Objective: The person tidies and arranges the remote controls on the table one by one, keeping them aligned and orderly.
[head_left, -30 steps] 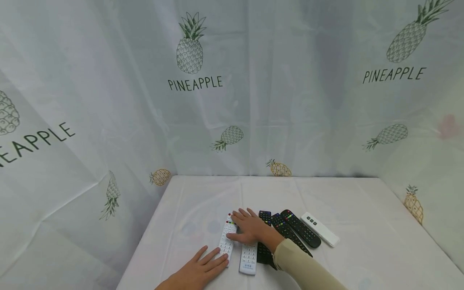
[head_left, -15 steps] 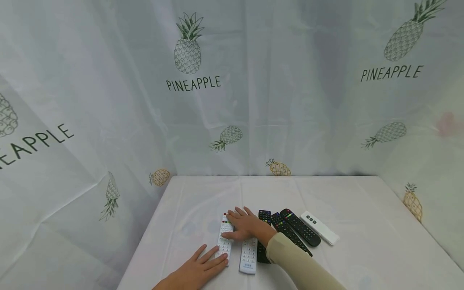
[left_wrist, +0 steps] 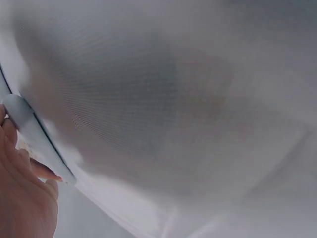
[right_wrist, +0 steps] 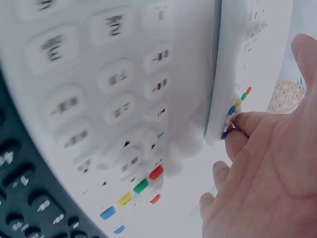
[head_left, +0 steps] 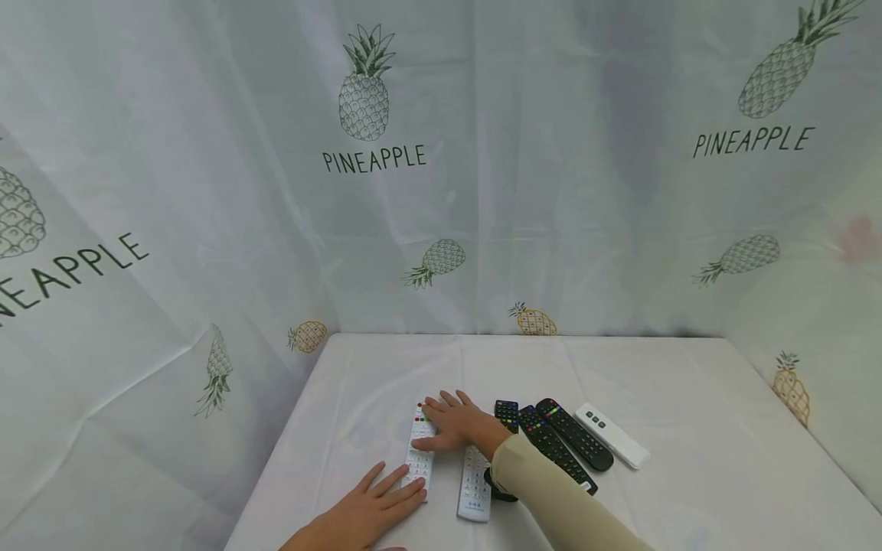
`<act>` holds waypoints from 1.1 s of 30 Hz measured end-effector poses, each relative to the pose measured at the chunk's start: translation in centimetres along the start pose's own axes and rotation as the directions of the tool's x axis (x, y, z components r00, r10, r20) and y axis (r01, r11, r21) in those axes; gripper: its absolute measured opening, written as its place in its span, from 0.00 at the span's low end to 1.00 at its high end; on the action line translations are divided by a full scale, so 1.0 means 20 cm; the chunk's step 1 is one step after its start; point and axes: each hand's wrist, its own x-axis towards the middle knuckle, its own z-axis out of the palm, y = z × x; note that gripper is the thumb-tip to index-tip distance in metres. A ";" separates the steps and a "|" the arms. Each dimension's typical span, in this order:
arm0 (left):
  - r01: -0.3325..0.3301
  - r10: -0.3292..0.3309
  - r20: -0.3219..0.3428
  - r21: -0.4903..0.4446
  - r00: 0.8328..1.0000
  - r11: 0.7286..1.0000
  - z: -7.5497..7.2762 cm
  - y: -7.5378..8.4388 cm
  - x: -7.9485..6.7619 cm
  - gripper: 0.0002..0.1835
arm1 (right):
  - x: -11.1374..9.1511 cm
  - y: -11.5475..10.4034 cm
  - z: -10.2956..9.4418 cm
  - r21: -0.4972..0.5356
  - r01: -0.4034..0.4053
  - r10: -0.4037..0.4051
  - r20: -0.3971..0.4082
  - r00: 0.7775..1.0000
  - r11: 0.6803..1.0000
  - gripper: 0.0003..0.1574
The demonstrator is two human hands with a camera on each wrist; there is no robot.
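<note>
A white remote control (head_left: pixel 417 459) with small coloured buttons lies on the white table, its far end tilted slightly left. My left hand (head_left: pixel 365 511) spreads its straight fingers over the near end. Over the far end lies my right hand (head_left: pixel 451 425), fingers extended, thumb pointing left across the buttons. In the right wrist view, fingertips of the right hand (right_wrist: pixel 267 168) touch the remote's button end (right_wrist: pixel 233 94). The left wrist view shows the left hand (left_wrist: pixel 25 193) against the remote's side (left_wrist: pixel 37 136). A second white remote (head_left: pixel 474 490) lies just right, partly under the right forearm.
Right of these lie several black remotes, one (head_left: pixel 507 413) partly hidden by the right sleeve (head_left: pixel 544 490), another (head_left: pixel 575 435) slanting. A white remote (head_left: pixel 612 435) with few buttons is rightmost. A pineapple-print curtain (head_left: pixel 586 191) stands behind the table (head_left: pixel 386 360).
Both hands and the left white remote have shifted left, widening the gap to the second white remote. The other remotes stay where they were.
</note>
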 end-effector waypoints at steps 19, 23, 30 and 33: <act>0.039 -0.031 -0.087 0.087 0.996 0.995 0.07 -0.05 -0.12 0.41 | 0.10 -0.12 0.01 0.011 -0.023 0.022 0.029 0.999 1.000 0.54; 0.024 -0.014 -0.102 0.092 0.995 0.995 0.11 -0.06 -0.14 0.46 | 0.11 -0.14 0.03 0.006 -0.028 0.028 0.044 0.999 1.000 0.54; 0.018 -0.006 -0.118 0.103 0.993 0.995 0.13 -0.09 -0.18 0.48 | 0.11 -0.18 0.02 0.015 -0.015 0.014 0.031 0.999 1.000 0.54; 0.023 -0.007 -0.134 0.116 0.991 0.993 0.13 -0.10 -0.20 0.48 | 0.12 -0.20 0.01 0.019 -0.009 0.009 0.022 1.000 1.000 0.54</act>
